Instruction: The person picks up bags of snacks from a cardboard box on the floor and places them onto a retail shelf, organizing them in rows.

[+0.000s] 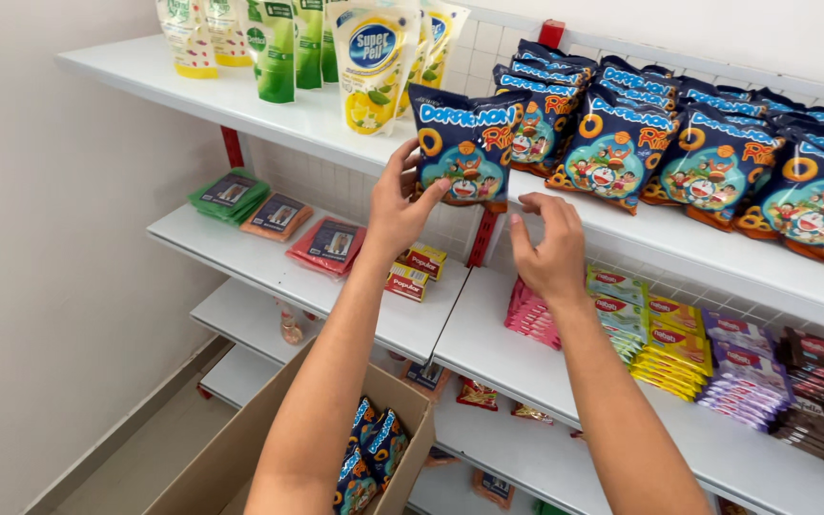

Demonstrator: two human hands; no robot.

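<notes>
My left hand (pixel 395 202) grips a dark blue snack bag (pixel 464 145) with cartoon figures and orange rings, holding it upright at the front edge of the top white shelf (pixel 622 238). My right hand (pixel 550 250) hovers just right of and below the bag, fingers curled and apart, holding nothing. Rows of identical blue snack bags (pixel 708 153) stand on the same shelf to the right.
Yellow and green refill pouches (pixel 317 48) stand at the shelf's left. Lower shelves hold flat green, orange and red packs (pixel 278 215), small red boxes (pixel 412 272), and pink, yellow and purple wafer packs (pixel 679 348). An open cardboard box (pixel 240 448) below holds more blue bags (pixel 369 458).
</notes>
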